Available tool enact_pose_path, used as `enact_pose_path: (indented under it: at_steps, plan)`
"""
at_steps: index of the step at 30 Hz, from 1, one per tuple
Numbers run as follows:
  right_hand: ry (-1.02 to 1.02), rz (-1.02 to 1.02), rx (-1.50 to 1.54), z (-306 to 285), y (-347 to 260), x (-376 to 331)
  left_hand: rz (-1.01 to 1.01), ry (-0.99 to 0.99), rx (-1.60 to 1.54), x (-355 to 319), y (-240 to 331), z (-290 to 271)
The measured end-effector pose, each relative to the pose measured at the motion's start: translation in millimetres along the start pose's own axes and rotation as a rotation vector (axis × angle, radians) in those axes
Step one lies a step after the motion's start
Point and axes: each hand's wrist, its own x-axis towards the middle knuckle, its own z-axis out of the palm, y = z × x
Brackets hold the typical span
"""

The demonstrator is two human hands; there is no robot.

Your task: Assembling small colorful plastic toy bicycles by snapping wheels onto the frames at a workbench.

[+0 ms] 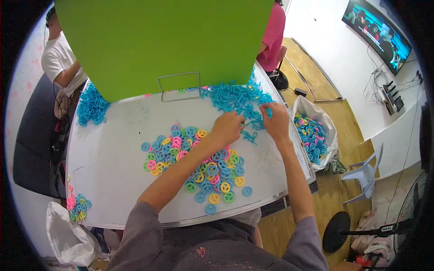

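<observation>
My left hand [229, 128] is closed, its fingertips pinched over the white table beside the blue pile. Something small and greenish seems to show at those fingertips, too small to name. Just to its right, my right hand [276, 119] has its thumb and bent fingers drawn together at the pile's edge; what they hold, if anything, is hidden. The heap of small blue plastic pieces [235, 97] lies right beyond both hands. Under my left forearm spreads a pile of small spoked plastic wheels [212, 170] in blue, yellow, green and pink.
A green panel [167, 45] stands across the table [113, 167], with a wire stand [180, 100] before it. Another blue pile [91, 106] lies far left, more wheels [80, 207] near left. A sack of wheels [312, 137] stands right. Two people sit beyond the table.
</observation>
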Motion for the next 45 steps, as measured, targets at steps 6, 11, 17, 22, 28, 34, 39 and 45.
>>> enact_pose_path:
  at_steps: [6, 11, 17, 22, 28, 34, 39, 45]
  plan:
    - [-0.133, -0.078, -0.301, 28.9, 40.4, 44.1, 0.034, 0.196, 0.004, 6.7, 6.4, 3.9]
    - [-0.185, -0.146, -0.365, 32.1, 33.6, 54.4, -0.067, 0.177, -0.042, 13.0, 1.3, -10.7]
    - [-0.211, -0.210, -0.442, 42.1, 43.0, 55.5, -0.015, 0.394, -0.020, 52.9, 3.7, -8.7]
    - [-0.215, -0.246, -0.442, 49.2, 41.3, 51.4, 0.075, 0.415, 0.099, 102.6, -9.1, -4.3]
    - [-0.118, -0.136, -0.454, 54.2, 53.0, 47.1, 0.101, 0.344, 0.187, 139.7, -24.5, 15.1]
    - [-0.106, -0.242, -0.372, 41.0, 56.1, 38.2, 0.043, 0.122, 0.360, 162.5, -20.5, 19.9]
    - [-0.126, -0.270, -0.411, 41.2, 64.7, 39.4, -0.031, -0.003, 0.384, 183.9, -22.4, 35.9]
    - [-0.065, -0.274, -0.300, 44.8, 70.2, 35.8, -0.007, -0.090, 0.465, 192.7, -22.3, 33.9]
